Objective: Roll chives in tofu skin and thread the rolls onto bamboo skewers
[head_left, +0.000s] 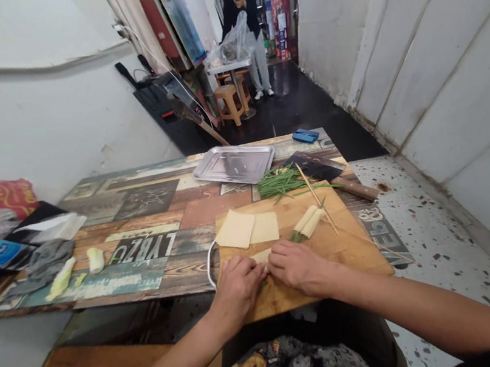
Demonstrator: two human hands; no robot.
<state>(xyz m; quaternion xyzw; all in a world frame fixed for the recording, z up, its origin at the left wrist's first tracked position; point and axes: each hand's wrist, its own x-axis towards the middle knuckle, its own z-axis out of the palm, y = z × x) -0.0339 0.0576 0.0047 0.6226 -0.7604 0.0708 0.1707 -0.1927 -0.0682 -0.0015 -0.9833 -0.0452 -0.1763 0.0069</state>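
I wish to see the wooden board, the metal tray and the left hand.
Wooden board (276,300): head view, its near part.
Metal tray (235,164): head view, its inner base.
Left hand (234,284): head view, its back.

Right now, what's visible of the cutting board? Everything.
The cutting board looks wooden, flat, light brown, with a white handle at its left. It lies on the table, near edge seemingly overhanging. Pale sheets, two rolls, some green stalks and sticks lie on it; the left hand and right hand cover part.
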